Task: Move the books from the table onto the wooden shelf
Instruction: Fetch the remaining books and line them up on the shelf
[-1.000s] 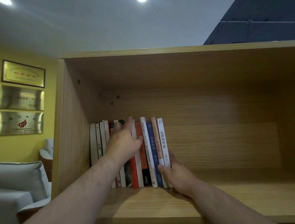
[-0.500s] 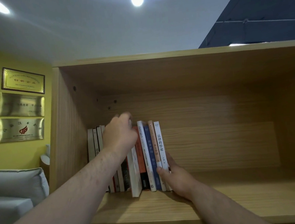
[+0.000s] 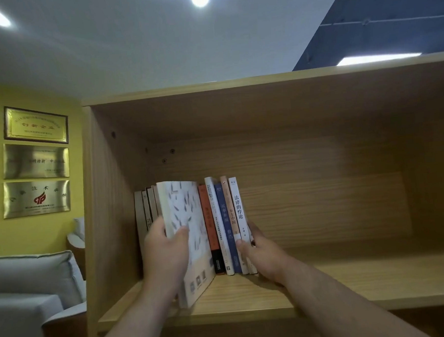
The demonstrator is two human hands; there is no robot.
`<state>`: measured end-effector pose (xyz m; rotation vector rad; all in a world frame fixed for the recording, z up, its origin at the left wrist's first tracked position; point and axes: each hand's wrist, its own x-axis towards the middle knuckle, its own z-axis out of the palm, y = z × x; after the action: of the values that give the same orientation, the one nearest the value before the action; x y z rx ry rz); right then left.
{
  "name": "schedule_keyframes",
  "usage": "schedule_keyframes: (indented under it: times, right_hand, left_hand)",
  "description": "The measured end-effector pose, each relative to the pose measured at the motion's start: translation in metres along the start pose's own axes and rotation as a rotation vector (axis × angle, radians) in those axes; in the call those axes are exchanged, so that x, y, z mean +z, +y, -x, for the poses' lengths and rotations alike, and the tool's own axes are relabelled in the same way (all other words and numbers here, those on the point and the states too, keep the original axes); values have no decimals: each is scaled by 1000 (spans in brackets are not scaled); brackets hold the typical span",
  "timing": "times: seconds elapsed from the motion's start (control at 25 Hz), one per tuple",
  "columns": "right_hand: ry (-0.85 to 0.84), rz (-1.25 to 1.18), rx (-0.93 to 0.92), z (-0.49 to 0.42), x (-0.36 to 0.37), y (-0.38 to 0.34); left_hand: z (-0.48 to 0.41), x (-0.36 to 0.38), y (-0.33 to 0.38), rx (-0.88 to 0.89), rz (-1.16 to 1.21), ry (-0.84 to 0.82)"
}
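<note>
A row of upright books (image 3: 226, 221) stands at the left end of the wooden shelf (image 3: 357, 280). My left hand (image 3: 164, 255) grips a white book with small dark flecks (image 3: 189, 240), drawn forward out of the row so its cover faces right and its bottom rests near the shelf's front edge. My right hand (image 3: 262, 253) presses flat against the right end of the row, beside a white-spined book (image 3: 239, 220), with the thumb on the spines. The books left of the white one are partly hidden.
The shelf compartment to the right of the books holds nothing. Its left side panel (image 3: 108, 217) stands close to the row. Beyond it are a yellow wall with framed plaques (image 3: 35, 124) and a grey sofa (image 3: 25, 285) at lower left.
My left hand dropped from the book tops and pulled the flecked white book forward out of the row. My right hand stayed against the right end of the books.
</note>
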<state>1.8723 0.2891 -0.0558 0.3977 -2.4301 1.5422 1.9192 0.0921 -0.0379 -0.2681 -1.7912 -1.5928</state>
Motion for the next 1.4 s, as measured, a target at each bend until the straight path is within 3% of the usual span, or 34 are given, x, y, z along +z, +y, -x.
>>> schedule_keyframes:
  times: [0.12, 0.24, 0.32, 0.4, 0.48, 0.68, 0.84, 1.0, 1.4]
  right_hand:
    - [36, -91, -24, 12, -3, -8]
    - [221, -164, -140, 28, -6, -24]
    - [115, -370, -127, 38, -13, -32]
    - [-67, -523, 18, 50, -20, -35]
    - [-89, -573, 64, 59, -35, -33]
    - [356, -521, 1, 59, -82, -34]
    - [572, -255, -13, 51, -80, -36]
    - [492, -83, 35, 32, -41, -28]
    - [-4, -147, 137, 5, -3, -19]
  left_hand:
    - [8, -28, 14, -44, 196, 43]
    - [16, -43, 23, -213, 504, -75]
    - [19, -33, 29, -291, 566, -200]
    - [19, -12, 36, -295, 569, -308]
    - [14, 6, 39, -258, 472, -351]
    - [-2, 1, -3, -46, -114, -317]
    - [-9, -13, -33, -76, -387, -284]
    - [-13, -12, -34, -81, -375, -265]
    - [-23, -12, -49, -44, -340, -205]
